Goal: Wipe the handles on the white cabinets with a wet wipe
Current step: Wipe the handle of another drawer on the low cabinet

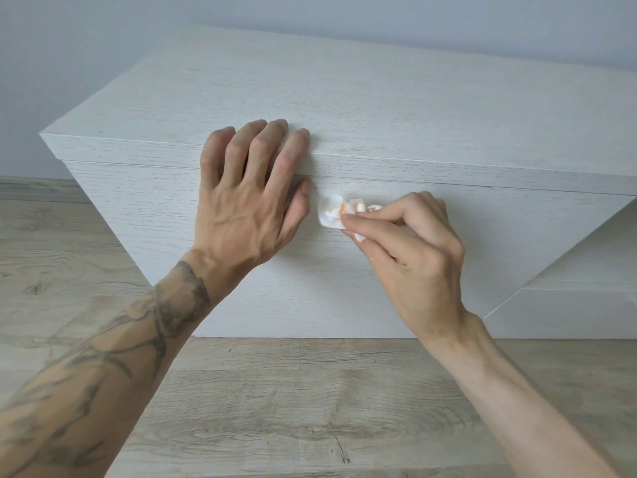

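Observation:
A low white wood-grain cabinet [379, 108] fills the middle of the view. My left hand [248, 201] rests over its top front edge, fingers spread flat on the top and thumb against the front panel. My right hand [410, 243] pinches a small white wet wipe [332, 215] and presses it against the upper front panel, just under the top board. The wipe covers the spot where it touches, so no handle shows there.
Light wood-pattern floor [310, 408] runs in front of and to the left of the cabinet. A pale grey wall [103, 46] stands behind it. At the right, another white panel [568, 305] adjoins the cabinet low down.

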`<state>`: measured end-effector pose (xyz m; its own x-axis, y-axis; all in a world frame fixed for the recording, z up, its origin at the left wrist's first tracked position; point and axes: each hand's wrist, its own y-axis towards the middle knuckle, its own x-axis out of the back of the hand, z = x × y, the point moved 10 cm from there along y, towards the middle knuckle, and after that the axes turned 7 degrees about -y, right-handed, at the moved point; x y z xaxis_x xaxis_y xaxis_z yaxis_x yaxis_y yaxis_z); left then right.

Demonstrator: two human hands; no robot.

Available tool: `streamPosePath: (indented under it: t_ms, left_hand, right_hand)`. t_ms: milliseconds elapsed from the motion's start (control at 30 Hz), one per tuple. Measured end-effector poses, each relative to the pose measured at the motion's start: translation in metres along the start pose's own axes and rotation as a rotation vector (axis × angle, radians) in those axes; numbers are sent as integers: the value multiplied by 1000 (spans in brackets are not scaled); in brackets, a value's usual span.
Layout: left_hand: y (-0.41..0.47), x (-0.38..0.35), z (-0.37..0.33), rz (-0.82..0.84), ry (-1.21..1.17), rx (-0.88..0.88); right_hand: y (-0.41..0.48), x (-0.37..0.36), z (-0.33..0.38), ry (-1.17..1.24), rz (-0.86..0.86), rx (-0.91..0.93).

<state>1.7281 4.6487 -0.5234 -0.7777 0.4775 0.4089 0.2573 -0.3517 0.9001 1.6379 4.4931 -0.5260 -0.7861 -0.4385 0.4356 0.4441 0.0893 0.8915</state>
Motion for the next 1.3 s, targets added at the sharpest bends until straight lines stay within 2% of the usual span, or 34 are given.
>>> streamPosePath:
  t_ms: [100,267,433,833,1000,1133,1300]
  left_hand:
    - [0,1,0,-1,2,-9]
    - [-1,6,2,-13,8,-41]
    - [-9,5,14,-69,61,28]
    - [-9,3,15,-106,37,50]
    - [-9,3,15,-117,36,51]
    - [-9,4,15,-118,28,57]
    - [-10,3,14,-112,29,46]
  right_hand:
    - [6,-9,9,-30,5,20]
    - [-8,0,-1,-75,-43,-76]
    - [0,-15,11,-65,-2,-25]
    - [-10,-7,9,-126,-66,-107]
    - [8,-21,18,-91,36,-74]
    - [1,-12,15,-61,91,-124]
    - [12,-8,10,45,39,-230]
